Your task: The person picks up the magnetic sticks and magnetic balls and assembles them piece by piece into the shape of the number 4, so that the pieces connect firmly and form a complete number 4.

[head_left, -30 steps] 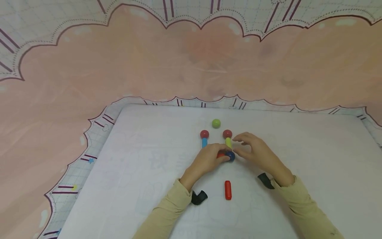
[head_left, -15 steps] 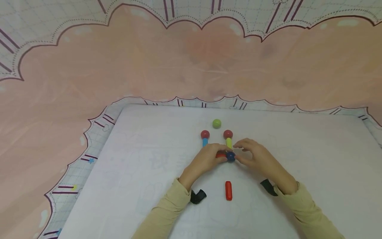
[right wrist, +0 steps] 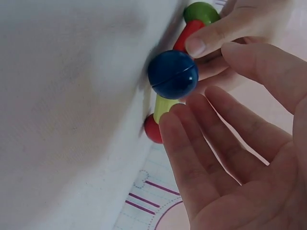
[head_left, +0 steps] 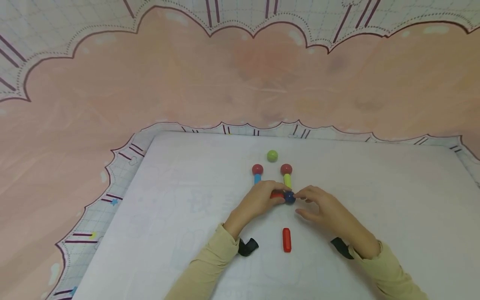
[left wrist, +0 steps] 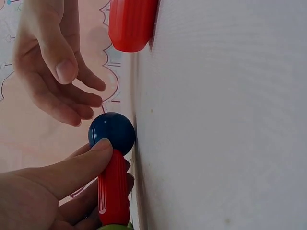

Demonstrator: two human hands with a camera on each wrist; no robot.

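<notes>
My left hand (head_left: 258, 201) holds a red rod (left wrist: 113, 191) between thumb and fingers, its thumb reaching the blue ball (head_left: 289, 198) at the rod's right end. A green ball (right wrist: 201, 13) sits at the other end of that rod, hidden under the hand in the head view. From the blue ball a yellow rod (head_left: 287, 180) runs back to a red ball (head_left: 286, 168). My right hand (head_left: 322, 210) is spread beside the blue ball, fingers fairly straight, thumb held apart. Whether its fingertips touch the ball I cannot tell.
A light blue rod (head_left: 257, 179) with a red ball (head_left: 257, 169) extends behind my left hand. Farther back lies a loose green ball (head_left: 272, 156). Nearer me, a separate red rod (head_left: 286, 240) lies on the white table (head_left: 180, 233). Black straps (head_left: 249, 247) hang at both wrists.
My right hand has shifted toward me, its thumb moving away from the blue ball and its fingers coming down beside it. My left hand has kept its hold on the red rod.
</notes>
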